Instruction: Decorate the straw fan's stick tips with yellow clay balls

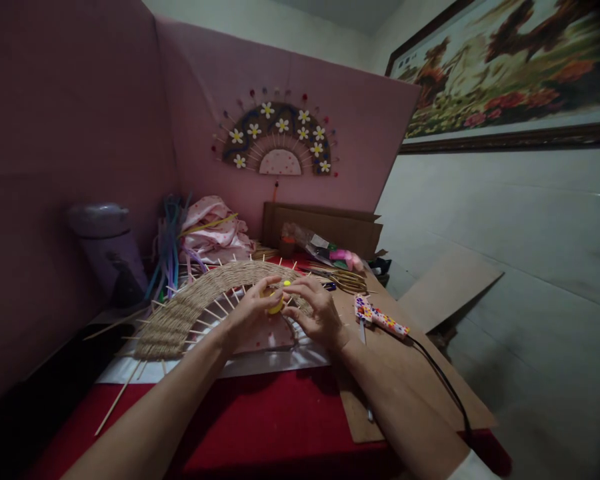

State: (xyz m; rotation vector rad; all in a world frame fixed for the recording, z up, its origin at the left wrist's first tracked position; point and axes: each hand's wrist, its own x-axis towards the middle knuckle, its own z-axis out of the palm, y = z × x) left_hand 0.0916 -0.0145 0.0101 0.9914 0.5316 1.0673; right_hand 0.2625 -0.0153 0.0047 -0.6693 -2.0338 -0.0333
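Nearest me, the table point(260, 420) shows red cloth in front of the woven fan frame point(190, 307). My left hand point(247, 313) and right hand point(320, 313) meet over the fan frame's inner edge; left fingers point(265, 293) are pinching a small yellow piece point(276, 305), right fingers point(300, 287) curled close on it too. Right of the fan frame lies a patterned glue gun point(380, 319) on cardboard. Beyond the fan frame sit scissors point(347, 280), and a finished flowered fan point(277, 140) hangs on the pink wall
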